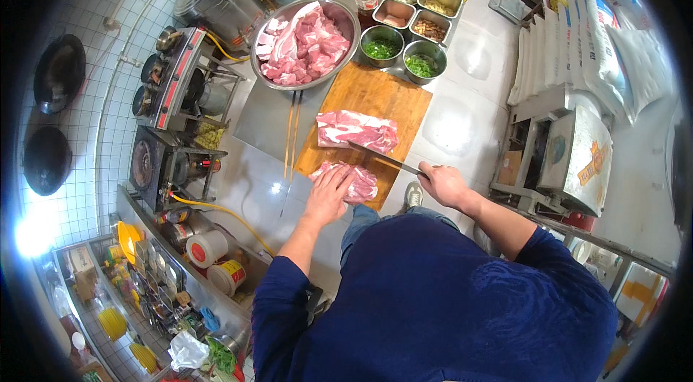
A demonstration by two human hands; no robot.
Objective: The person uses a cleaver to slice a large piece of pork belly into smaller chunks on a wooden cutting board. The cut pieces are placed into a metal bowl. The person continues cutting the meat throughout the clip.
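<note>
My right hand (445, 185) grips the handle of a kitchen knife (385, 159), its blade angled up and left across the wooden cutting board (373, 90). The blade's tip end reaches the lower edge of a long slab of raw meat (357, 129) with white fat, lying across the board. Nearer my body, a smaller piece of raw meat (364, 187) rests at the board's front edge. My left hand (328, 197) presses on its left side with the fingers spread over it. The two pieces lie apart.
A steel bowl (352, 51) heaped with raw meat stands behind the board, beside steel containers of chopped greens (382, 48) and other ingredients. Wooden chopsticks (293, 130) lie on the metal table (265, 116) at left. Gas burners (176, 78) line the left wall; white sacks (574, 46) are stacked right.
</note>
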